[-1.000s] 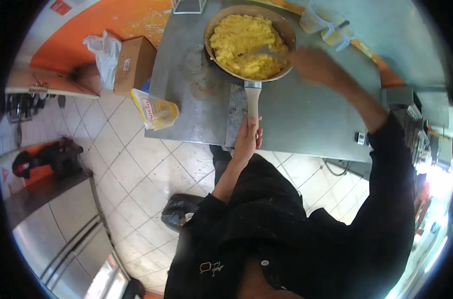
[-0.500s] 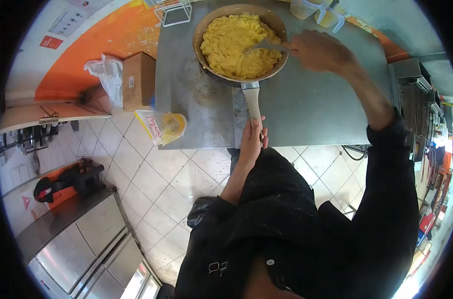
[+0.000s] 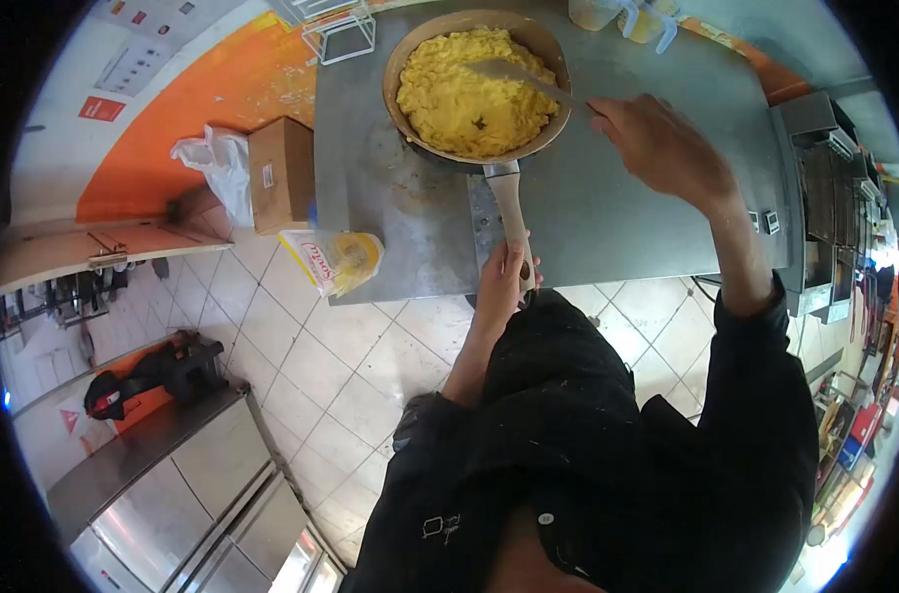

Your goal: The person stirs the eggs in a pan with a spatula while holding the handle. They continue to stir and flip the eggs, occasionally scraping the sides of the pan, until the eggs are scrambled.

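Note:
A frying pan (image 3: 395,97) full of a thick yellow mash-like mixture (image 3: 454,104) stands at the far side of the metal table. Its beige handle (image 3: 510,203) points toward me, and my left hand (image 3: 504,275) is wrapped round the handle's near end. My right hand (image 3: 662,148), to the right of the pan, is closed on the handle of a spatula (image 3: 529,76). The spatula's grey blade lies over the upper middle of the mixture. A small dark hollow shows in the mixture's lower part.
An opened Soria-like printed yellow-and-white bag (image 3: 336,260) lies at the table's (image 3: 627,217) left front corner. Beside the table are a cardboard box (image 3: 280,176) and a white plastic bag (image 3: 215,168). Measuring jugs (image 3: 650,22) and a white wire rack (image 3: 339,33) stand at the back.
The spatula has moved up and left across the mixture, its blade now flatter over the upper middle. My right hand has shifted right and slightly down. My left hand stays on the handle.

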`<action>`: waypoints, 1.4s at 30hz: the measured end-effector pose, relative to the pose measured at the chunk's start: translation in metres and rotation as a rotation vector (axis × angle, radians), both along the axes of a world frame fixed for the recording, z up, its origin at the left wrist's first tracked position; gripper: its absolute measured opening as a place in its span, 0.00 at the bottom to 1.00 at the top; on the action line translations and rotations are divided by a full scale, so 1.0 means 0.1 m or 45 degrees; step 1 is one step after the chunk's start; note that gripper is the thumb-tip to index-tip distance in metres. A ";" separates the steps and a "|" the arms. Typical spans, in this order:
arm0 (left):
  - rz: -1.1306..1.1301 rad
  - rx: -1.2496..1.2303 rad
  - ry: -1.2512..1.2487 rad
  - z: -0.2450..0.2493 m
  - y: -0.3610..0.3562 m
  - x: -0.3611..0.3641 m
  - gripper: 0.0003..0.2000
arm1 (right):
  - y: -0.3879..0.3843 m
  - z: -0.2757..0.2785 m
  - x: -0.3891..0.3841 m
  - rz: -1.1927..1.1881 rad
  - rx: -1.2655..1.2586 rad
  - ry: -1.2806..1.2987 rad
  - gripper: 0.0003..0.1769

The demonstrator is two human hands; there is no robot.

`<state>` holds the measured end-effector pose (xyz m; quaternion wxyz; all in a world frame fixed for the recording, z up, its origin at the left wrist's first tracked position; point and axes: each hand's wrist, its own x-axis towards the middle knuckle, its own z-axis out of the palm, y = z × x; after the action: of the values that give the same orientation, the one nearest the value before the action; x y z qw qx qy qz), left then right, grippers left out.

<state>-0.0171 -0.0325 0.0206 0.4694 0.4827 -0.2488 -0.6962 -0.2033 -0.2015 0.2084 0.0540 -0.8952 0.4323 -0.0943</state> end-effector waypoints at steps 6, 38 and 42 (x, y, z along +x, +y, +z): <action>-0.004 -0.039 -0.267 -0.05 0.17 0.30 0.19 | 0.59 -1.13 0.03 -0.498 0.217 -0.241 0.11; 0.101 0.058 -0.266 0.52 0.72 1.46 0.15 | 1.34 -1.68 0.70 -0.811 0.497 -1.018 0.15; 0.053 0.203 -0.361 0.37 0.85 1.57 0.14 | 0.98 -1.69 0.99 -0.593 1.720 -1.676 0.19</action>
<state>0.1395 0.0521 0.0576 0.4041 0.6170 -0.2465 -0.6286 -0.1048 -0.1040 0.0395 0.7677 -0.3357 0.4449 -0.3164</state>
